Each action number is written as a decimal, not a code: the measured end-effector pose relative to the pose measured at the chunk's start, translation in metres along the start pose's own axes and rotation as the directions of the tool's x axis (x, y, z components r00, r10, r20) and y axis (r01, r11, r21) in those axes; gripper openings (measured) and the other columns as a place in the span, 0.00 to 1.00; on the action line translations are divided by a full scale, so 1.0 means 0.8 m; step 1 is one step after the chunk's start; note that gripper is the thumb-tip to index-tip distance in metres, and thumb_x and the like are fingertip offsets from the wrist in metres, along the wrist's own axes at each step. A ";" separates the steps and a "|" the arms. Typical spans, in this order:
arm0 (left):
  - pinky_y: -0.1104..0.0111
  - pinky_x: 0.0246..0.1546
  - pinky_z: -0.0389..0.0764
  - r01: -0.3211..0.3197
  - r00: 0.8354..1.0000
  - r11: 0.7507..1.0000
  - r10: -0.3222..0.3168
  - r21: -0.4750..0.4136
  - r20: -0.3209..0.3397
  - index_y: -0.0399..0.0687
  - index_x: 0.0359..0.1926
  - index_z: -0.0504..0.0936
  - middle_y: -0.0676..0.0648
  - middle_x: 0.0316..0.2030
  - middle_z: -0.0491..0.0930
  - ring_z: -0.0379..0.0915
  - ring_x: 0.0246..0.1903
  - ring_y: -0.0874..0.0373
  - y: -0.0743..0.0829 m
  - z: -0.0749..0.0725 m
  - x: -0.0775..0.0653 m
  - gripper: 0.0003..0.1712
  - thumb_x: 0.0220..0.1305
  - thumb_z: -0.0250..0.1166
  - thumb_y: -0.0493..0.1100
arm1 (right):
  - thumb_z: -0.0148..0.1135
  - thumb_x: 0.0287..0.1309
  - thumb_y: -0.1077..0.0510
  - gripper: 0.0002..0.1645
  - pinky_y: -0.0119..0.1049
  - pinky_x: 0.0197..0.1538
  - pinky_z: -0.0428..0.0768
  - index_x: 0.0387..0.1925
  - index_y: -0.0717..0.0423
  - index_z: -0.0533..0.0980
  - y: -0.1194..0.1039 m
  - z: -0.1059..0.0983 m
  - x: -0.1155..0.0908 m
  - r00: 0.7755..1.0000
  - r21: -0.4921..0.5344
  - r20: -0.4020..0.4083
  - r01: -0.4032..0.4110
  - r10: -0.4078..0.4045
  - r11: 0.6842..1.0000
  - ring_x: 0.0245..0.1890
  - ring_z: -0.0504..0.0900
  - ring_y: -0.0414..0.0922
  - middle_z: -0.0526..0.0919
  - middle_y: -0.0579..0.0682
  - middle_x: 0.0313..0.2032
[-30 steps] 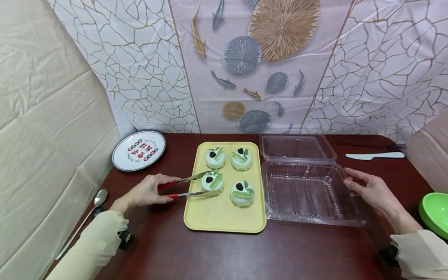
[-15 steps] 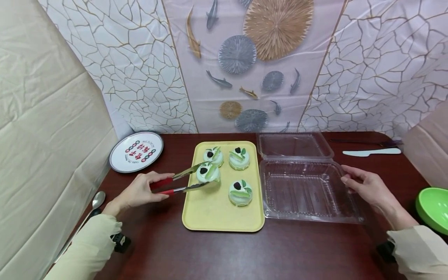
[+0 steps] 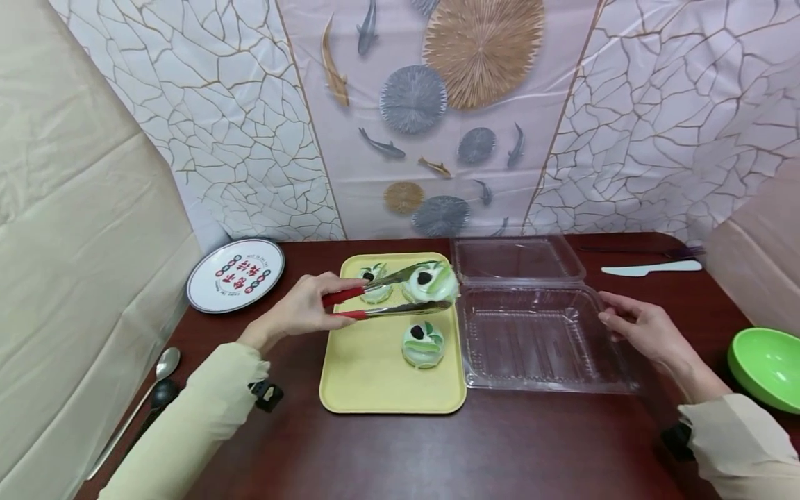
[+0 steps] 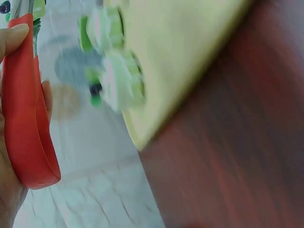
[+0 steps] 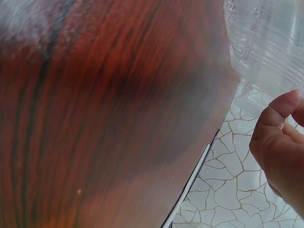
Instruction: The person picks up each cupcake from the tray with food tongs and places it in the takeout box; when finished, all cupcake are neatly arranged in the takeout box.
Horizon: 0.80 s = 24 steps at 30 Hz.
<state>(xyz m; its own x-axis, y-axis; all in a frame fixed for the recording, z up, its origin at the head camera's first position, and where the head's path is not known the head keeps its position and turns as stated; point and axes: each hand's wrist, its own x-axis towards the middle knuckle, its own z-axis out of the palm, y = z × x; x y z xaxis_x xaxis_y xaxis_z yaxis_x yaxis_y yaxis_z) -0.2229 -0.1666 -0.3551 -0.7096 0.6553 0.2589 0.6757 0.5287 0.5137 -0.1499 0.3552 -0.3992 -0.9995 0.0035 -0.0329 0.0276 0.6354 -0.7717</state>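
Note:
My left hand (image 3: 304, 305) grips a pair of tongs (image 4: 21, 109) by the red handles. Between the metal arms of the tongs is a small round cake (image 3: 435, 285) with white-green cream, a blackberry and a green slice. It is held above the yellow tray (image 3: 369, 389), over its back right part, and hides the cake behind it. Another cake (image 3: 377, 294) sits at the back left, partly covered by the tongs, and one more cake (image 3: 423, 351) sits nearer the front. At the right, my right hand (image 3: 646, 332) pinches the rim of an open clear plastic container (image 3: 531, 340).
The container's lid (image 3: 515, 260) lies folded back toward the patterned wall. A white plate (image 3: 236, 276) leans at the back left, with a long spoon (image 3: 167, 363) by the left edge. A white knife (image 3: 653, 268) and a green bowl (image 3: 769, 368) are on the right.
The tongs have lifted the cake from the tray's left-middle spot, and my left hand has carried it up and right. My right hand stays at the container's rim.

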 end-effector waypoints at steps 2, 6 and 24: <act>0.70 0.37 0.72 -0.037 0.999 0.999 0.037 -0.006 0.026 0.49 0.60 0.80 0.47 0.47 0.85 0.73 0.37 0.60 0.010 0.010 0.022 0.34 0.49 0.75 0.43 | 0.52 0.71 0.57 0.34 0.27 0.31 0.78 0.69 0.74 0.58 -0.001 0.000 0.001 1.000 0.004 0.001 -0.005 0.005 1.000 0.26 0.73 0.30 0.71 0.34 0.31; 0.70 0.38 0.71 -0.098 0.990 0.995 0.101 -0.033 0.096 0.48 0.61 0.79 0.48 0.40 0.85 0.71 0.37 0.59 0.033 0.035 0.067 0.34 0.50 0.74 0.43 | 0.52 0.71 0.58 0.33 0.27 0.30 0.77 0.68 0.74 0.59 -0.001 0.001 0.001 1.000 0.020 -0.013 -0.003 0.004 1.000 0.26 0.73 0.30 0.71 0.34 0.31; 0.78 0.23 0.60 -0.205 0.878 0.976 0.214 -0.067 0.429 0.50 0.65 0.75 0.47 0.35 0.85 0.49 0.13 0.69 0.099 0.122 0.176 0.36 0.53 0.72 0.43 | 0.51 0.70 0.62 0.31 0.28 0.29 0.78 0.68 0.76 0.59 -0.003 -0.001 -0.001 1.000 0.043 -0.016 -0.011 0.012 0.999 0.24 0.74 0.31 0.74 0.33 0.31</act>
<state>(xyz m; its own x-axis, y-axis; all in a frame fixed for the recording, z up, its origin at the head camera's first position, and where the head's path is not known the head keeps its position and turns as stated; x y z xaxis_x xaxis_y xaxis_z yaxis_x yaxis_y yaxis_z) -0.2499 0.0207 -0.3579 -0.3929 0.9195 -0.0137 0.7917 0.3459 0.5036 -0.1494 0.3542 -0.3966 -0.9992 0.0234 -0.0319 0.0395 0.6014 -0.7980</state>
